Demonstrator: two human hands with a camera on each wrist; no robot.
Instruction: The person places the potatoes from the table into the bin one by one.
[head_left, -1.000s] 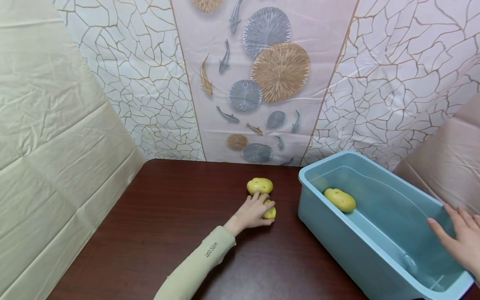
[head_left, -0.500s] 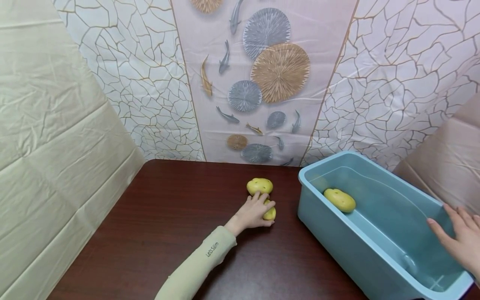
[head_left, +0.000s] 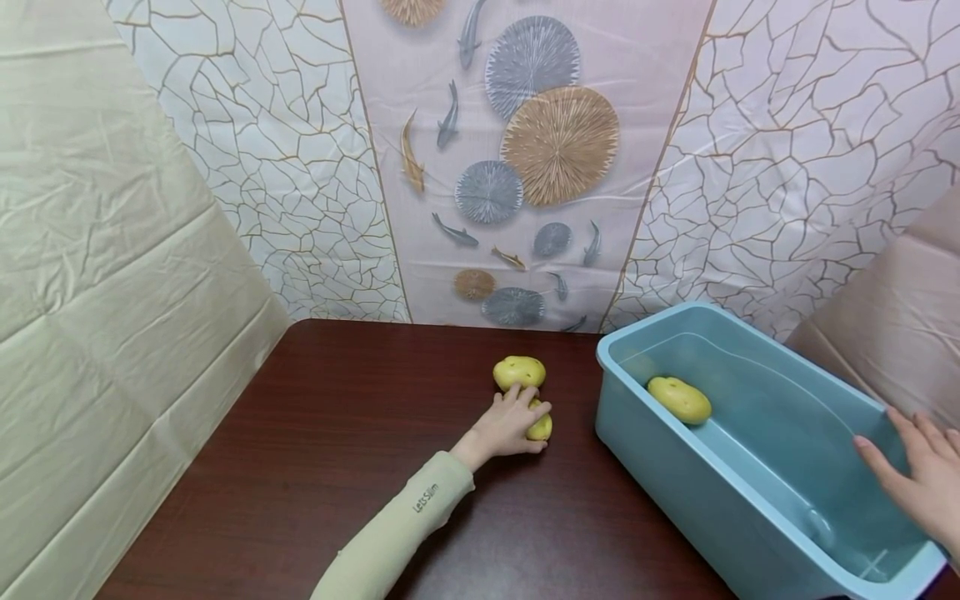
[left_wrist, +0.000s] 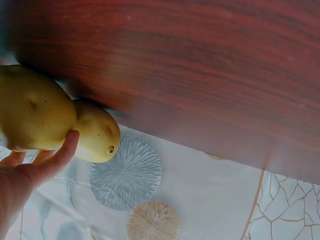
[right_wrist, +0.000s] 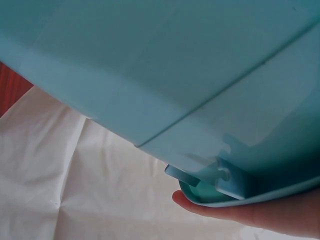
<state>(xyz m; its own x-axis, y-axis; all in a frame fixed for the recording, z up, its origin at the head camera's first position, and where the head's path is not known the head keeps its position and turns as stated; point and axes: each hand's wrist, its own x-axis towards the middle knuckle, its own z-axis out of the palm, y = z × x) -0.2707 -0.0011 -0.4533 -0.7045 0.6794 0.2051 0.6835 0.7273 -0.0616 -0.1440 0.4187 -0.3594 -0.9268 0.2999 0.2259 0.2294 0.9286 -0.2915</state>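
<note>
My left hand (head_left: pixel 504 427) holds a yellow potato (head_left: pixel 539 428) on the table, fingers over its top and thumb at its near side. The hand covers much of this potato. A second potato (head_left: pixel 519 372) lies just behind it. In the left wrist view, the held potato (left_wrist: pixel 35 112) partly hides the farther potato (left_wrist: pixel 97 134), and a fingertip touches its surface. My right hand (head_left: pixel 926 475) rests with extended fingers on the right rim of a blue plastic bin (head_left: pixel 660 454). A third potato (head_left: pixel 679 400) lies inside the bin, towards its far end.
The dark red-brown wooden table (head_left: pixel 337 450) carries everything. A patterned cloth (head_left: pixel 300 167) hangs behind its back edge. Pale cloth (head_left: pixel 82 317) borders the left side, and more cloth hangs at the right. The bin's tall walls stand at the table's right.
</note>
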